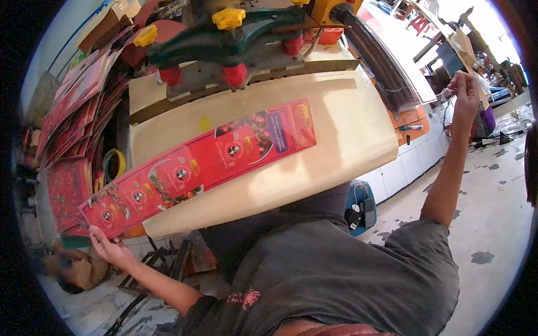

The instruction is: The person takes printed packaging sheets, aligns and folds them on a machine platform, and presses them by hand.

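Workshop, bright light at far right, worn patchy floor (482, 224). Going left to right: red printed sheets (84, 106) leaned in an untidy pile at far left, yellow-edged roll (115, 164) just beside them. Left hand (109, 249) had the near-left end of the long red strip (210, 154), thumb and fingers closed on the corner. Strip lay slantwise across the cream surface (274, 185), left end overhanging, right end resting near the middle-right of the padding.

On handling, my read: the strip looked thin and long for one hand, so best to keep the grip at the very edge, off the print, and keep it low so the free end didn't curl or drag. Squaring it to the dark bar (274, 77) along the back would have wanted a second hand at the far end; as it lay, it was angled to that bar.

Strip looks: glossy, seemed clear-filmed, repeated round logos and food pictures, purple label panel near the right end. No crease I could make out; glare hid some of it.

Behind it, green clamp frame (263, 25) with yellow knobs (228, 18) and red feet (233, 75). Further right, dark-edged stack (381, 61), then blue pen-like tool (411, 127) on an orange ledge (409, 119). Right hand (465, 89) was raised out at far right, well apart from the strip, fingers bunched narrow; couldn't tell if it pinched anything
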